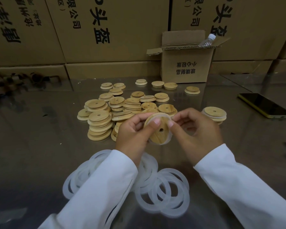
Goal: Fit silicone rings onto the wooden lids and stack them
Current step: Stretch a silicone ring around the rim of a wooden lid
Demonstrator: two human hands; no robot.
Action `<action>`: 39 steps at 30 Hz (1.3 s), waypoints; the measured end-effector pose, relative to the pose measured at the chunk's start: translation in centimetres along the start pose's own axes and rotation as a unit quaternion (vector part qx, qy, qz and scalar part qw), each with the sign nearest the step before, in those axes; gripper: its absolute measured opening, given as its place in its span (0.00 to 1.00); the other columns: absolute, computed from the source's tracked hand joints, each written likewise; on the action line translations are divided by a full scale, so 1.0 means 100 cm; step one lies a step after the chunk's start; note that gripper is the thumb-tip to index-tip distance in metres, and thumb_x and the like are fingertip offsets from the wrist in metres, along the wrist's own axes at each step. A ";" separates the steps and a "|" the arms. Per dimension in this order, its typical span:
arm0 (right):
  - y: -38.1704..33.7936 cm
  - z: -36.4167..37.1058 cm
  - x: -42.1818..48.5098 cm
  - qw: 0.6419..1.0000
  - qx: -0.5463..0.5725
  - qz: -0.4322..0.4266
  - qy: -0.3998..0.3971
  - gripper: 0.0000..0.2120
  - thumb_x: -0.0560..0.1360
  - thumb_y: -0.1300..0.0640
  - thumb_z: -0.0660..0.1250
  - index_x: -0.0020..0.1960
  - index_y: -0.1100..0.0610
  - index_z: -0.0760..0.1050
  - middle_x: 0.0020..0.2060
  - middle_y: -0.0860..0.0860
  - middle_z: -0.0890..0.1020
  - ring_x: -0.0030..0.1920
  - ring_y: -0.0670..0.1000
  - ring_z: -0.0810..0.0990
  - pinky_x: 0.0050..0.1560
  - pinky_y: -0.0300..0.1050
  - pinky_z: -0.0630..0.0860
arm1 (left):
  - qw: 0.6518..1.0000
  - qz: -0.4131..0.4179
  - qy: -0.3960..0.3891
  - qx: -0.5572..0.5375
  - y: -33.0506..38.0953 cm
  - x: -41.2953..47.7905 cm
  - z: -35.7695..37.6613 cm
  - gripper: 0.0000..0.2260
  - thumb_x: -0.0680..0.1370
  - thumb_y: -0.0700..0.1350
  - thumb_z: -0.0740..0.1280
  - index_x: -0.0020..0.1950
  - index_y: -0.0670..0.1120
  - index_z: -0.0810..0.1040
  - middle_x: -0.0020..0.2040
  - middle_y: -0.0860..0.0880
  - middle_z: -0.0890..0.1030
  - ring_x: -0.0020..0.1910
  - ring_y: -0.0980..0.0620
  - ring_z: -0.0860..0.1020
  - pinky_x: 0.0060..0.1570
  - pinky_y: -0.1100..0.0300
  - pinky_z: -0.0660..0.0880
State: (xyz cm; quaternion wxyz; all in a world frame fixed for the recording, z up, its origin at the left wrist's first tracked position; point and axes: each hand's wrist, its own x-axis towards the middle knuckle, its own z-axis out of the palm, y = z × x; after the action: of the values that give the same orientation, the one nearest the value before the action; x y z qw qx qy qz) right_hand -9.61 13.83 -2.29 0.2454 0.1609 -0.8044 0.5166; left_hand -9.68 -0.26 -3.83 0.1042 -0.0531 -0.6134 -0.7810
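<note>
Both hands work above the table: left hand (134, 129) grips the wooden lid (158, 129), right hand (196, 129) pinches the silicone ring (168, 139) around its rim. Best seat it evenly all round.

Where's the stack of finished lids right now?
Head view, right side: the stack of ringed lids sits on the steel table, just beyond the right hand and left of the phone.

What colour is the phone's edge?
The phone has a yellow edge; head view.
</note>
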 end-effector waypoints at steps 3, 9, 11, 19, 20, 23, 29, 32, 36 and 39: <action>0.002 0.000 0.000 0.999 -0.036 -0.001 0.015 0.04 0.70 0.55 0.70 0.38 0.49 0.76 0.36 0.44 0.79 0.40 0.41 0.77 0.39 0.30 0.73 | 0.997 -0.036 -0.010 -0.065 0.002 0.002 -0.001 0.17 0.61 0.46 0.72 0.49 0.43 0.81 0.45 0.44 0.84 0.43 0.50 0.82 0.37 0.60 0.78; 0.004 -0.002 0.002 0.997 -0.074 0.020 0.002 0.08 0.72 0.56 0.69 0.36 0.48 0.73 0.38 0.44 0.77 0.39 0.42 0.75 0.38 0.31 0.69 | 0.998 -0.047 -0.027 -0.039 0.000 0.003 -0.001 0.16 0.62 0.45 0.71 0.49 0.44 0.81 0.44 0.44 0.84 0.43 0.50 0.82 0.39 0.60 0.79; 0.004 -0.003 0.005 0.997 -0.069 0.041 -0.006 0.08 0.73 0.56 0.68 0.36 0.48 0.72 0.38 0.46 0.78 0.39 0.44 0.75 0.37 0.32 0.68 | 0.999 -0.034 -0.030 -0.019 0.001 0.003 -0.001 0.16 0.62 0.45 0.70 0.48 0.44 0.81 0.44 0.44 0.84 0.44 0.49 0.82 0.41 0.58 0.79; 0.000 -0.012 0.009 0.996 -0.036 0.080 -0.018 0.11 0.73 0.56 0.68 0.34 0.46 0.72 0.34 0.43 0.77 0.38 0.43 0.75 0.36 0.31 0.66 | 1.000 0.000 -0.026 -0.010 0.007 0.002 -0.001 0.15 0.63 0.45 0.70 0.48 0.45 0.81 0.44 0.46 0.84 0.44 0.51 0.81 0.43 0.60 0.77; -0.001 -0.012 0.009 0.996 -0.031 0.080 -0.022 0.10 0.72 0.56 0.68 0.34 0.46 0.73 0.34 0.43 0.78 0.38 0.43 0.75 0.36 0.31 0.67 | 1.000 -0.001 -0.023 -0.013 0.007 0.002 -0.001 0.15 0.63 0.45 0.69 0.49 0.44 0.80 0.45 0.45 0.84 0.45 0.50 0.81 0.43 0.60 0.77; -0.001 -0.010 0.007 0.996 0.013 0.090 -0.020 0.09 0.71 0.56 0.70 0.34 0.47 0.75 0.34 0.44 0.80 0.39 0.45 0.77 0.38 0.34 0.70 | 1.000 -0.004 -0.013 -0.017 0.005 0.001 -0.001 0.15 0.64 0.45 0.69 0.49 0.43 0.80 0.45 0.45 0.83 0.45 0.50 0.81 0.44 0.60 0.77; 0.000 -0.002 -0.001 0.996 0.002 0.084 0.005 0.05 0.70 0.55 0.71 0.39 0.46 0.76 0.35 0.41 0.80 0.39 0.41 0.79 0.41 0.33 0.75 | 0.996 -0.025 0.002 -0.088 0.003 0.002 0.001 0.16 0.63 0.42 0.69 0.50 0.42 0.79 0.43 0.46 0.84 0.42 0.52 0.83 0.38 0.63 0.78; 0.002 -0.002 -0.001 0.996 -0.029 0.075 0.026 0.04 0.71 0.54 0.70 0.38 0.46 0.77 0.35 0.39 0.79 0.38 0.39 0.78 0.37 0.28 0.72 | 0.995 -0.037 -0.010 -0.090 0.003 0.002 0.000 0.18 0.63 0.42 0.70 0.52 0.42 0.79 0.47 0.44 0.84 0.45 0.51 0.83 0.39 0.63 0.78; 0.005 -0.001 -0.001 0.995 -0.086 0.053 0.018 0.03 0.72 0.54 0.68 0.41 0.48 0.76 0.38 0.42 0.78 0.40 0.41 0.76 0.38 0.28 0.69 | 0.997 -0.071 -0.015 -0.018 -0.003 0.002 0.000 0.12 0.71 0.37 0.68 0.53 0.47 0.78 0.51 0.45 0.83 0.50 0.49 0.82 0.46 0.58 0.78; 0.006 0.000 -0.002 0.994 -0.106 0.030 -0.015 0.04 0.73 0.55 0.68 0.40 0.48 0.74 0.39 0.44 0.78 0.41 0.43 0.75 0.40 0.32 0.70 | 0.997 -0.059 -0.028 0.036 -0.004 0.001 0.000 0.07 0.73 0.39 0.67 0.49 0.47 0.81 0.46 0.44 0.84 0.47 0.47 0.82 0.48 0.53 0.79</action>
State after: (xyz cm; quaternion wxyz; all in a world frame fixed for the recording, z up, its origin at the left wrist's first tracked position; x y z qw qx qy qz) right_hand -9.75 14.03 -2.85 0.2337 0.1175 -0.8627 0.4328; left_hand -9.88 -0.16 -4.22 0.0427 -0.0352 -0.6456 -0.7617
